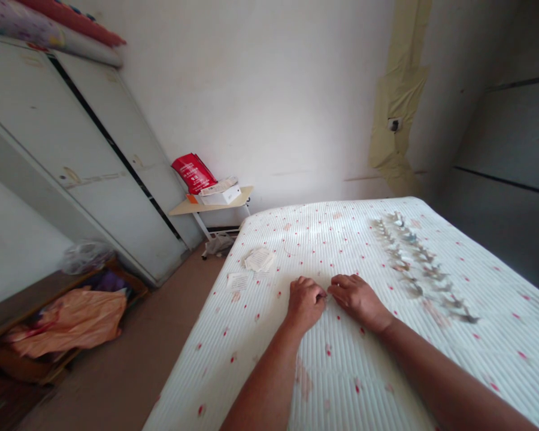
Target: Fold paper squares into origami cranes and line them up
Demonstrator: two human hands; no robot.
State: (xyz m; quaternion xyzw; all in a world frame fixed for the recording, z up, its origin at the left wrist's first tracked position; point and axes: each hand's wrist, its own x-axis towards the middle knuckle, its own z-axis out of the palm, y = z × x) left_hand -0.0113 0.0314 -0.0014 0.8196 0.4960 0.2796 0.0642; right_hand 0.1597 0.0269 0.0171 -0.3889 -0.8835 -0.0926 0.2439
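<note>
Both hands are close together over the middle of a white bedspread [341, 371] with red dots. My left hand [305, 302] is closed, its fingertips pinching a small piece too tiny and blurred to name. Just to its right, my right hand [357, 299] has its fingers bent together, with the tips at the same spot; what they hold is hidden. Left of the hands lie a pile of printed paper pieces [259, 259] and a separate printed piece [238, 281]. Rows of small folded paper figures [431, 272] stand on the right side of the bed.
Beyond the bed's far left corner, a small table [188, 208] carries a red bag [194, 172] and a white box [224, 194]. A grey cabinet [99, 155] stands at the left. Orange cloth [72, 323] lies on a low wooden piece. A wall socket [394, 124] is at the back.
</note>
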